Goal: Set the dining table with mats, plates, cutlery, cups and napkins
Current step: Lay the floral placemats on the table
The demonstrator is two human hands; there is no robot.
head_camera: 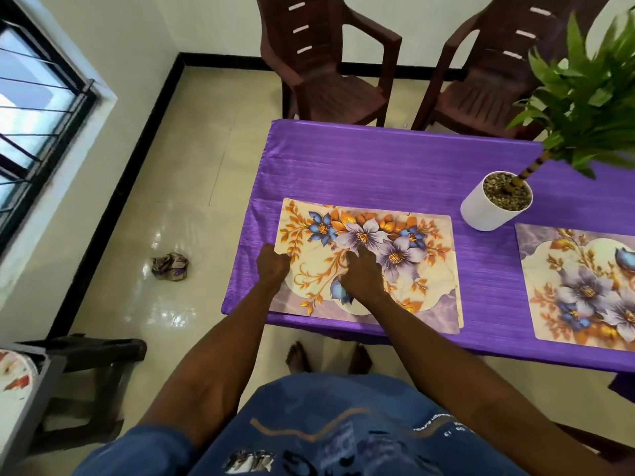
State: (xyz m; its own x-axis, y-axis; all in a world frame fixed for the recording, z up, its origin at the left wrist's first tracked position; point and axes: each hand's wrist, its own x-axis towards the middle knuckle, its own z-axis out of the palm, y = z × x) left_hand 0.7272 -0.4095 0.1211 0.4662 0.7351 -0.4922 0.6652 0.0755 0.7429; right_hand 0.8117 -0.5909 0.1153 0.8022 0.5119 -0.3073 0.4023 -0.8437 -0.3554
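At the left end of the purple-clothed surface [378, 166], my left hand [272, 266] curls around the left edge of the floral placemat [367, 259], pinching it. My right hand [364, 274] rests on the mat's middle, fingers fairly straight, pressing it flat. I judge I'm squaring up this mat; the mat step is still under way. Further right stand a potted plant [494, 204] and a second placemat [580, 286]. Next, plates need fetching.

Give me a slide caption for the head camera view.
Both hands, left and right, position a floral placemat on the purple tablecloth.
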